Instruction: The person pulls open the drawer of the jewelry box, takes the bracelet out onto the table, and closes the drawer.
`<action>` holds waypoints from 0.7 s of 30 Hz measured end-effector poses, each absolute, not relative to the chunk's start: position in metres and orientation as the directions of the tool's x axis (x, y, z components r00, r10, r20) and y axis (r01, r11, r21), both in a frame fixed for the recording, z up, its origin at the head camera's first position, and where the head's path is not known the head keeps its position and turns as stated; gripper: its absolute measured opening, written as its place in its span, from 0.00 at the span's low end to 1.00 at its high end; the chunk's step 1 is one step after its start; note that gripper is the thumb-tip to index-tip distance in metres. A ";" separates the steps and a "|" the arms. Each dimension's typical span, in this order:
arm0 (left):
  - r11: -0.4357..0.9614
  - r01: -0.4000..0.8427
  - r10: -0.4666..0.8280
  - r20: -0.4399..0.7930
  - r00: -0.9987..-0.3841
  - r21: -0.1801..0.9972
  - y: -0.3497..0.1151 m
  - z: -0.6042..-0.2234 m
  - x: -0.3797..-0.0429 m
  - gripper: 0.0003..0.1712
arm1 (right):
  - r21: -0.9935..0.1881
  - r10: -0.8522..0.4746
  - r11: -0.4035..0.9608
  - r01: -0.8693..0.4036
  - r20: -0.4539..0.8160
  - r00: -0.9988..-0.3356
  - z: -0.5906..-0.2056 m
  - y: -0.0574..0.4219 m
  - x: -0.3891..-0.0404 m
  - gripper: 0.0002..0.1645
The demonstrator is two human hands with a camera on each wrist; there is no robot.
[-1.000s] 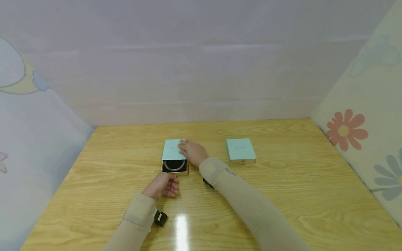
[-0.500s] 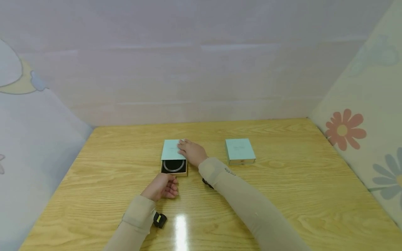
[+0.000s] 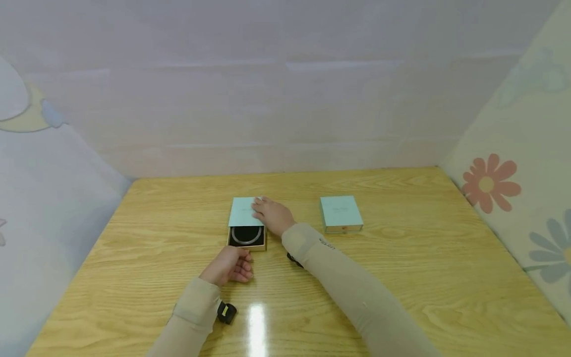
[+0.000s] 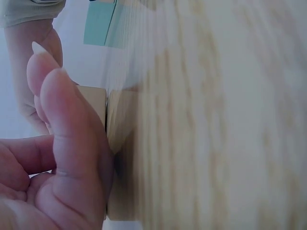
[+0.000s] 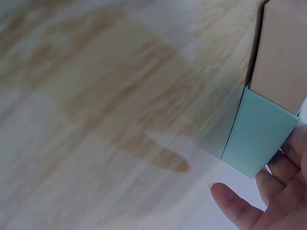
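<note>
A pale turquoise slide-out gift box [image 3: 242, 212] lies on the table with its drawer [image 3: 257, 248] partly out toward me. In the drawer's black lining sits a grey bangle [image 3: 245, 242]. My left hand [image 3: 228, 266] is at the drawer's front, thumb and finger pinching at its edge; the exact contact is hidden. My right hand [image 3: 274, 217] rests on the right side of the box's cover. The right wrist view shows the cover [image 5: 261, 132] under its fingers, the drawer's tan side [image 5: 280, 52] beyond, and the thumb apart from the box.
A second turquoise box [image 3: 341, 212], with its drawer in, stands to the right on the wooden table [image 3: 415, 258]. A pale wall rises behind the table, and patterned walls stand on both sides.
The drawer has come out very slightly toward me, with the left hand at its front. The right hand stays on the cover. The head view shifts a little.
</note>
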State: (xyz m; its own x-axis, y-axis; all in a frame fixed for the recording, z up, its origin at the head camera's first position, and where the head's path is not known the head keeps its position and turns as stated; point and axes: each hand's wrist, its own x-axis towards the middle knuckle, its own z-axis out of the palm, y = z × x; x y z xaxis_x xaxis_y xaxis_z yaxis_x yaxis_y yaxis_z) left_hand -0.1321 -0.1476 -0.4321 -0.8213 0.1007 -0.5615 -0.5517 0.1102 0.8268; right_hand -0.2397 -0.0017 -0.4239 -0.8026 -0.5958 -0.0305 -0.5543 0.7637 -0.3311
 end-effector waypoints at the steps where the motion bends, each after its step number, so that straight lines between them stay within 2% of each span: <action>1: 0.111 -0.552 0.101 -0.562 -0.821 0.826 -0.148 -0.432 -0.132 0.15 | -0.330 -0.597 0.762 -0.557 -0.028 -0.801 -0.424 -0.002 -0.240 0.27; 21: 0.120 -0.553 0.111 -0.564 -0.818 0.825 -0.147 -0.430 -0.129 0.15 | -0.342 -0.593 0.762 -0.550 -0.027 -0.805 -0.425 -0.002 -0.241 0.27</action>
